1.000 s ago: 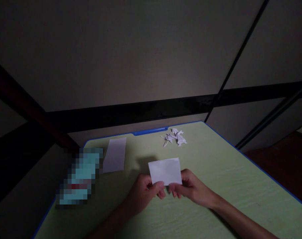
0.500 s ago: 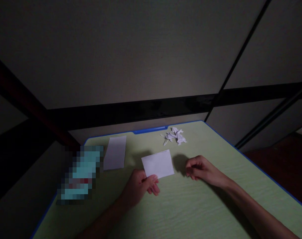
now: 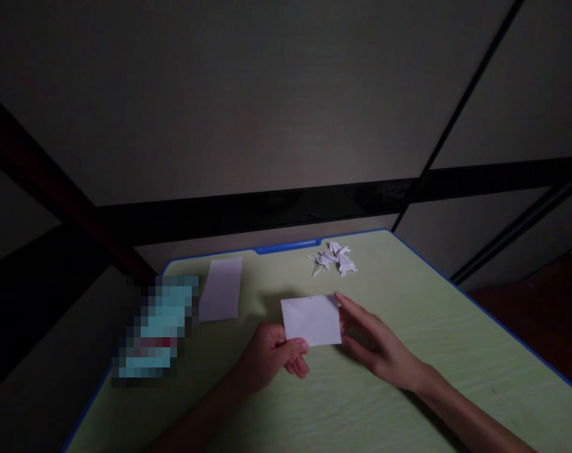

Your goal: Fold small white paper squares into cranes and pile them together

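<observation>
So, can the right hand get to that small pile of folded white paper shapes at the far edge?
Probably yes: the right hand is open beside the white paper sheet, and only bare green tabletop lies between it and the pile.

The left hand (image 3: 271, 353) pinches the lower left corner of a white paper sheet (image 3: 311, 320); the right hand (image 3: 377, 346), fingers extended, touches its right edge above the green table (image 3: 408, 390).
</observation>
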A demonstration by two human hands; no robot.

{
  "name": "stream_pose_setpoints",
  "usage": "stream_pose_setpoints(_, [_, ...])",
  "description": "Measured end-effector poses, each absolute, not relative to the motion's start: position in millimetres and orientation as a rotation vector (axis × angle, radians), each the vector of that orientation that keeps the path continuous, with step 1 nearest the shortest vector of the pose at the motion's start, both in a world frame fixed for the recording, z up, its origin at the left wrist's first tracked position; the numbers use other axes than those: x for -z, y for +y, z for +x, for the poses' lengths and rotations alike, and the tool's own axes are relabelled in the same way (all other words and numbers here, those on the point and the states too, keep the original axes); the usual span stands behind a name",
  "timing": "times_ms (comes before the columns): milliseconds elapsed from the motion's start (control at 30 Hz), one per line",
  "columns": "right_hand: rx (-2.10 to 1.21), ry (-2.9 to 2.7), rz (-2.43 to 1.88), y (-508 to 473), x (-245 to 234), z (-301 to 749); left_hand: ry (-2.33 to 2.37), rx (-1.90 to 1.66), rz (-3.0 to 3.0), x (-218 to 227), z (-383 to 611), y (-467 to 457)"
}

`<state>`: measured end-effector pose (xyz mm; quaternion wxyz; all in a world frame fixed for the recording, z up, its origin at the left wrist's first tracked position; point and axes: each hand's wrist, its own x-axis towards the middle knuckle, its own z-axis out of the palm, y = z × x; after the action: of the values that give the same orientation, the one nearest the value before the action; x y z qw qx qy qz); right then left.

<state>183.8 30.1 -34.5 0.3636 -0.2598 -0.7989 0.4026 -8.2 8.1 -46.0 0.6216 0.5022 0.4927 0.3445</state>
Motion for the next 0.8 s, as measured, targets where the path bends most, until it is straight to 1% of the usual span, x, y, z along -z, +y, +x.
stream_pose_setpoints(133, [-0.936,-2.236,-0.626,30.6,33.2,182.2,1.186,-0.742,1.188,41.4,-8.0,5.9])
stream_pose_setpoints(300, [-0.967,-2.191,-0.646,32.3,32.6,181.7,1.256,-0.696,1.223,40.9,-8.6,2.7])
stream_pose_setpoints(400, [-1.057,-2.132,-0.651,32.7,30.0,182.2,1.230,-0.719,1.234,45.1,-11.6,3.8])
stream_pose_setpoints(533, [-1.259,-2.067,-0.675,31.0,28.4,181.1,1.139,-0.858,1.215,47.6,-13.8,8.0])
stream_pose_setpoints(667, [-1.433,-2.032,-0.655,27.7,30.9,177.5,1.216,-1.012,1.194,45.6,-12.3,10.8])
stream_pose_setpoints(800, [-1.558,-2.005,-0.661,27.1,36.8,174.7,1.266,-1.046,1.216,45.6,-13.2,12.1])
